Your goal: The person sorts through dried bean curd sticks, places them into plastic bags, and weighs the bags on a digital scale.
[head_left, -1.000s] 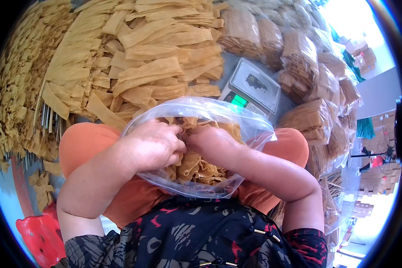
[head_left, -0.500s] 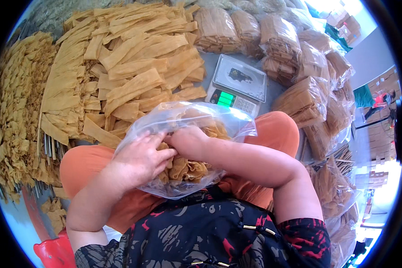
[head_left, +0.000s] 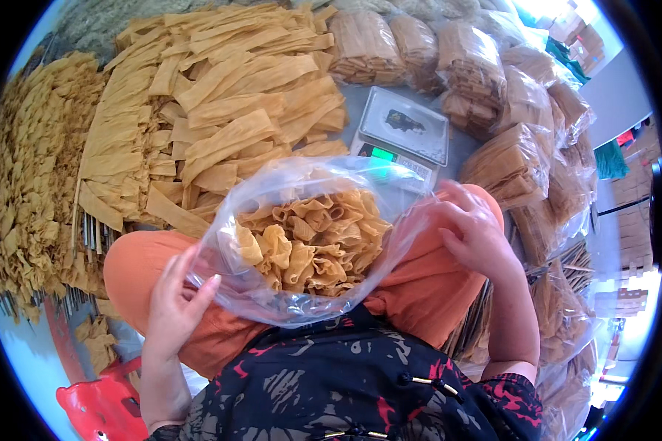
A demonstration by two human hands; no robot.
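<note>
Your left hand [head_left: 176, 309] curves at eight o'clock of the bag [head_left: 272, 310], your right hand [head_left: 480, 231] spreads at three, grips impossible to tell.

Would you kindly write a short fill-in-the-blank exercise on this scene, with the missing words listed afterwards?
1. Between the left hand and the right hand is a plastic bag whose mouth is ____.
2. The display of the scale glows ____.
3. The person's trousers are ____.
4. The red plastic object is near the picture's lower ____ corner.

Missing words: open; green; orange; left.
</note>
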